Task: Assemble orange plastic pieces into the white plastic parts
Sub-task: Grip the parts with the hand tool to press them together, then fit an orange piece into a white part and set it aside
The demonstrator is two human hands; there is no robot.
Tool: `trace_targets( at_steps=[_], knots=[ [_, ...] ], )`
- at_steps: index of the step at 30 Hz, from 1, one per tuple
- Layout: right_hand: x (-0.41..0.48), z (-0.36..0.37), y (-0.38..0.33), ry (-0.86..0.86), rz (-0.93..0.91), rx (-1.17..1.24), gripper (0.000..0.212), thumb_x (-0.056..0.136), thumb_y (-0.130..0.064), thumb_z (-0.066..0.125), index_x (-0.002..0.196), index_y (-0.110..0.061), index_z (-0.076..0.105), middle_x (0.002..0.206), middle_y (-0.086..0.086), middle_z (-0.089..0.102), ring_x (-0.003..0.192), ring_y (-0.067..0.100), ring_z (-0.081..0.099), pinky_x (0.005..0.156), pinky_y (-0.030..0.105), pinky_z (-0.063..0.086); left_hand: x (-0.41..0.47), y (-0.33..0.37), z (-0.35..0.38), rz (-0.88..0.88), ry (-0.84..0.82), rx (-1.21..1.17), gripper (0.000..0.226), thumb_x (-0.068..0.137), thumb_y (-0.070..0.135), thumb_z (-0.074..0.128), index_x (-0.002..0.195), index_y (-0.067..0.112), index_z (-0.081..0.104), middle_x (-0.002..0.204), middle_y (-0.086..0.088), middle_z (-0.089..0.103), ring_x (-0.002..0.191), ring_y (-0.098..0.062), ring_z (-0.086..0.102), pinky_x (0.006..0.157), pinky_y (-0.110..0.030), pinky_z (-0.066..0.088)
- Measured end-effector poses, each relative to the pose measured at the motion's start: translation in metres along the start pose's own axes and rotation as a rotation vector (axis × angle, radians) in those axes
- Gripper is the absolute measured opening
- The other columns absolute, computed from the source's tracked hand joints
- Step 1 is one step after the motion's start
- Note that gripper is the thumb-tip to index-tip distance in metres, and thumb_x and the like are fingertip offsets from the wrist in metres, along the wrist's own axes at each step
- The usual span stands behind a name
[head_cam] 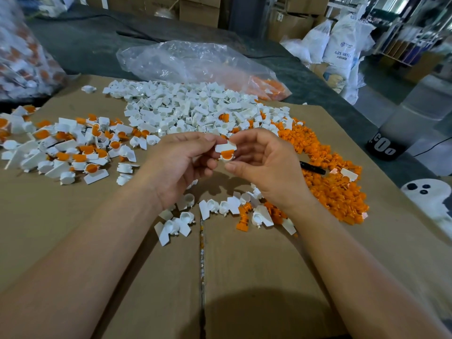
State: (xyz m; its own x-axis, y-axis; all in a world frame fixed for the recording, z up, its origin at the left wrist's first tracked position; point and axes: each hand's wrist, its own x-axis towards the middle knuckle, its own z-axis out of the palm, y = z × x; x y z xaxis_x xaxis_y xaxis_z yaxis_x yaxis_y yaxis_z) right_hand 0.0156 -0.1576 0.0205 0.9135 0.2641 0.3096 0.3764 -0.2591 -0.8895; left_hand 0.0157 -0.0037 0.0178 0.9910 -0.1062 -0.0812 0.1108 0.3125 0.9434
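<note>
1 white part (226, 147) w/ orange piece (227, 155) seated, above tabletop (244, 277), L hand (181, 165) & R hand (266, 167) grips both pinching it; white pile (186, 106) behind, orange pile (325, 172) at R.

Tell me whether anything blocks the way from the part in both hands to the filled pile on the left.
Nothing visible does. The white part with its orange insert is pinched between the left hand and right hand above the cardboard; the filled pile lies open to the left.

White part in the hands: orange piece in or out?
In: the orange piece sits inside the white part, held between left hand and right hand.
</note>
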Motion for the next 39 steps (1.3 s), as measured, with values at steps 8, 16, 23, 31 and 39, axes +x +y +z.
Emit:
trace_targets(
  at_steps=[8, 16, 23, 31, 39],
  knots=[
    [0.0008, 0.0005, 0.0017, -0.001, -0.006, -0.004, 0.039, 0.069, 0.003, 0.075, 0.090, -0.025, 0.057, 0.081, -0.008, 0.062, 0.073, -0.002, 0.060, 0.072, 0.015, 0.051, -0.0014, 0.0013, 0.0008, 0.005, -0.007, -0.009, 0.022, 0.090, 0.004, 0.050, 0.079, 0.006, 0.069, 0.055, 0.000, 0.060, 0.046, -0.007, 0.053, 0.044, -0.016, 0.045],
    [-0.0003, 0.0018, 0.0032, 0.019, -0.048, -0.043, 0.044, 0.071, 0.009, 0.071, 0.089, -0.028, 0.056, 0.086, -0.006, 0.062, 0.078, 0.003, 0.062, 0.075, 0.017, 0.052, -0.0028, 0.0012, -0.0005, 0.024, -0.028, 0.013, 0.024, 0.082, -0.004, 0.055, 0.073, 0.011, 0.072, 0.053, 0.001, 0.062, 0.048, -0.008, 0.056, 0.047, -0.016, 0.047],
    [-0.0004, 0.0030, 0.0048, 0.036, -0.067, -0.052, 0.046, 0.071, 0.010, 0.070, 0.088, -0.031, 0.056, 0.085, -0.010, 0.062, 0.078, -0.001, 0.061, 0.074, 0.014, 0.050, -0.0028, 0.0001, 0.0004, 0.050, -0.026, 0.013, 0.011, 0.063, 0.011, 0.065, 0.071, 0.010, 0.072, 0.057, 0.001, 0.064, 0.047, -0.007, 0.056, 0.046, -0.016, 0.046],
    [-0.0006, 0.0049, 0.0051, 0.017, -0.083, -0.080, 0.039, 0.073, -0.003, 0.073, 0.090, -0.035, 0.057, 0.081, -0.011, 0.061, 0.076, -0.001, 0.060, 0.074, 0.016, 0.051, -0.0018, 0.0001, 0.0008, 0.034, 0.076, 0.088, 0.006, 0.080, 0.003, 0.063, 0.078, 0.007, 0.067, 0.049, 0.003, 0.059, 0.040, -0.006, 0.052, 0.039, -0.015, 0.042],
    [-0.0016, 0.0041, 0.0030, 0.037, -0.078, -0.057, 0.029, 0.076, -0.004, 0.070, 0.093, -0.027, 0.061, 0.081, -0.007, 0.063, 0.076, 0.002, 0.061, 0.074, 0.016, 0.051, -0.0006, -0.0011, -0.0005, 0.022, 0.071, 0.067, 0.010, 0.082, 0.007, 0.061, 0.073, 0.006, 0.066, 0.051, 0.000, 0.060, 0.041, -0.008, 0.054, 0.040, -0.017, 0.045]
  ],
)
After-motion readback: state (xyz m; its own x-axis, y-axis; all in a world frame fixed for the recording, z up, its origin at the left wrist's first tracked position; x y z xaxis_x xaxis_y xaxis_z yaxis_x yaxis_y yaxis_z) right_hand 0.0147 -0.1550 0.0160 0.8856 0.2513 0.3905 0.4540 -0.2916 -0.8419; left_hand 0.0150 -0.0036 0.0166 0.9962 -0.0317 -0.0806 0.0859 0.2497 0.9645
